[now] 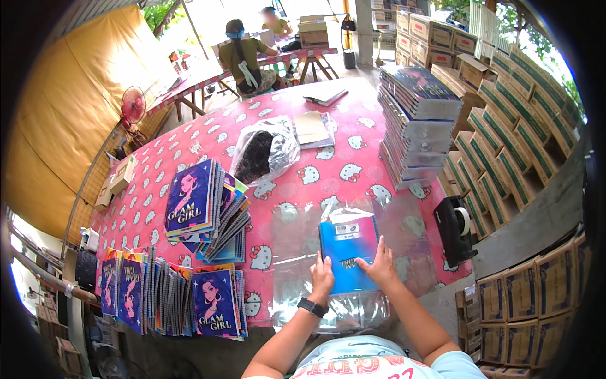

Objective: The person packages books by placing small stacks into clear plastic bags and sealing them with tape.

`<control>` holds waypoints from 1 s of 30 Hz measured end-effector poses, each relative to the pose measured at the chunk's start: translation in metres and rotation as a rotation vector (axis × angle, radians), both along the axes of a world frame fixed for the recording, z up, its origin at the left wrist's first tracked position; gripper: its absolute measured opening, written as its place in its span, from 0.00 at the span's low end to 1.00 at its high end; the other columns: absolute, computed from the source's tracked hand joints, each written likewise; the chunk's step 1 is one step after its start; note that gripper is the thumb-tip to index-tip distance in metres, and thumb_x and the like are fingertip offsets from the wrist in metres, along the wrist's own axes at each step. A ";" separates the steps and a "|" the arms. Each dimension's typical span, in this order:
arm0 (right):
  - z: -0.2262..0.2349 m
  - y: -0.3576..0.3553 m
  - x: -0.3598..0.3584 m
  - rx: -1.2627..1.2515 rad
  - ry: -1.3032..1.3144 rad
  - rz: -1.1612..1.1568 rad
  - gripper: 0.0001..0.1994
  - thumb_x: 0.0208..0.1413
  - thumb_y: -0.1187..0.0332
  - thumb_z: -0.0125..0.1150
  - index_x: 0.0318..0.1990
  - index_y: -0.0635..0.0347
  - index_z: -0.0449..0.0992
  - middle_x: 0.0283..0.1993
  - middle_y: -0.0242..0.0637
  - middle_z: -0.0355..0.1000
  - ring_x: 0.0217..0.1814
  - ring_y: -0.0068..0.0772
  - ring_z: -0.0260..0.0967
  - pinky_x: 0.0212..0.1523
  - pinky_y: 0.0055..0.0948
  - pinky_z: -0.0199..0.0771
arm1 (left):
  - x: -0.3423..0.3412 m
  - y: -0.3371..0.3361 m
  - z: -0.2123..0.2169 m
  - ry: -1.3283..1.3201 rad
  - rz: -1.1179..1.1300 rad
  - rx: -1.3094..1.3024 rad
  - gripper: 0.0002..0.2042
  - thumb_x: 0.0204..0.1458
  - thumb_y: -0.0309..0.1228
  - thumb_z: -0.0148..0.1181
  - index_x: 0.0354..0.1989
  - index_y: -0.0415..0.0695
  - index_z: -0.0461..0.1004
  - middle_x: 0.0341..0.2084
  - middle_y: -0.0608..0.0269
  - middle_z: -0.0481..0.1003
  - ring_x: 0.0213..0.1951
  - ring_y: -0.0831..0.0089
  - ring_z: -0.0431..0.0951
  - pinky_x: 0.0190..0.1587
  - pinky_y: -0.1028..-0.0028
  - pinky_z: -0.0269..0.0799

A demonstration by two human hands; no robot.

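Note:
A spiral notebook point(349, 247) with a blue and pink cover lies in front of me, its cover print upside down. My left hand point(322, 275) grips its left edge, and a dark watch is on that wrist. On the opposite side my right hand point(380, 265) holds the right edge, thumb resting on the cover and fingers along the side. Clear plastic sheets or bags point(293, 252) spread beneath and around the notebook. Shiny film shows at its far end; whether the notebook is inside it I cannot tell.
Piles of spiral notebooks point(189, 196) stand to the left. Wrapped notebooks form a tall stack point(420, 126) at the far right. A clear bag with dark contents point(259, 151) lies mid-table. A black tape dispenser point(453, 230) sits at the right edge. Cartons point(505, 145) line the right side; people sit beyond.

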State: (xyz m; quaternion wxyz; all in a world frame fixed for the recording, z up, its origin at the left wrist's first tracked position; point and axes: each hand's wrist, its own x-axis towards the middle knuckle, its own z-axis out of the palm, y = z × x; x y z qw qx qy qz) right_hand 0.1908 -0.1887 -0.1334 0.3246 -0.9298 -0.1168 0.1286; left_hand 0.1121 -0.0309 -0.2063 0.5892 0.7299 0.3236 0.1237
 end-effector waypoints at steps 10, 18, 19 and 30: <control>-0.007 0.013 -0.010 -0.344 -0.339 0.390 0.39 0.58 0.47 0.42 0.67 0.66 0.40 0.73 0.44 0.27 0.75 0.40 0.19 0.65 0.64 0.27 | -0.003 0.014 0.024 0.014 -0.049 0.430 0.26 0.57 0.40 0.48 0.59 0.33 0.59 0.49 0.40 0.68 0.52 0.47 0.62 0.54 0.56 0.58; -0.008 0.011 -0.009 -0.314 -0.315 0.397 0.39 0.58 0.47 0.41 0.68 0.65 0.38 0.73 0.43 0.26 0.75 0.39 0.19 0.65 0.63 0.29 | -0.024 0.084 0.017 0.276 0.007 1.126 0.11 0.47 0.38 0.60 0.39 0.53 0.79 0.56 0.61 0.66 0.61 0.53 0.54 0.58 0.54 0.53; -0.008 0.011 -0.009 -0.314 -0.331 0.402 0.39 0.58 0.47 0.41 0.68 0.65 0.38 0.73 0.43 0.26 0.75 0.39 0.18 0.65 0.63 0.29 | -0.025 0.083 0.018 0.184 0.078 1.123 0.12 0.47 0.37 0.60 0.41 0.52 0.78 0.56 0.59 0.66 0.60 0.53 0.56 0.58 0.56 0.54; 0.007 0.016 -0.013 -0.358 -0.341 0.337 0.38 0.55 0.51 0.51 0.67 0.61 0.45 0.72 0.43 0.31 0.73 0.47 0.25 0.64 0.66 0.30 | -0.079 0.123 0.071 0.120 0.036 -0.643 0.27 0.42 0.21 0.65 0.53 0.38 0.62 0.29 0.67 0.72 0.28 0.83 0.71 0.30 0.84 0.68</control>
